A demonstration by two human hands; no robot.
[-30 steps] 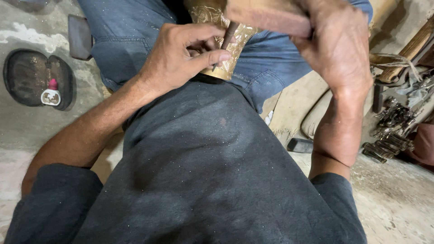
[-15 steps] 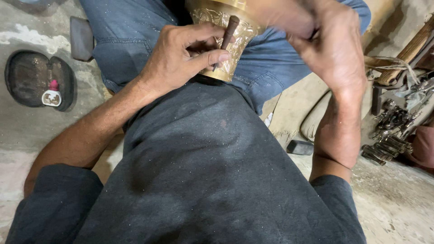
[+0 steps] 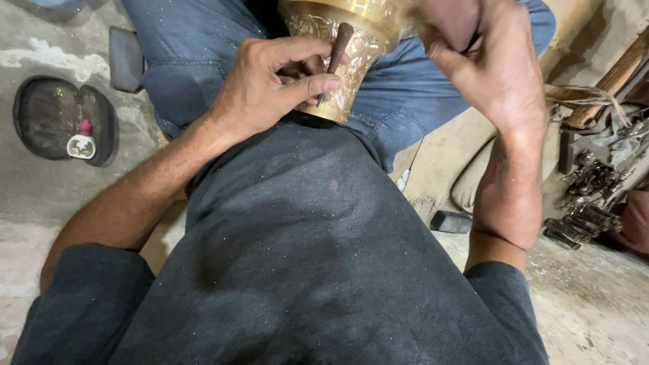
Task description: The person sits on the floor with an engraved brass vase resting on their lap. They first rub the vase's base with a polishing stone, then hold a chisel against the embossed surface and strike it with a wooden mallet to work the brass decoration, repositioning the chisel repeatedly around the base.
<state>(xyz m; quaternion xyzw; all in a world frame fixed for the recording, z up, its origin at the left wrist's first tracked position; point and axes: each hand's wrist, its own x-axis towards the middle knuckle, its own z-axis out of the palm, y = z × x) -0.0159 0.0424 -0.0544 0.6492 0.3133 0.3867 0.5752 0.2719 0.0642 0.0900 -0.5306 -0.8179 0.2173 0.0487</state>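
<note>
Left hand (image 3: 270, 88) pinches the punch (image 3: 336, 57) against the brass vessel (image 3: 351, 47); right hand (image 3: 487, 61), above it, grips a hammer handle—strikes best kept square.

Small bottle (image 3: 82, 140), red cap, white label: lies in dark oval tray (image 3: 40, 108) on floor, far left. No signs, screens.

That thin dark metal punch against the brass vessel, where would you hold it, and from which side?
Grip the punch at mid-shaft, coming from the left as the left hand does. It leans with its tip on the brass vessel, so the upper end must stay bare. Pinched between thumb and fingers, a slim rod is steadied.
</note>
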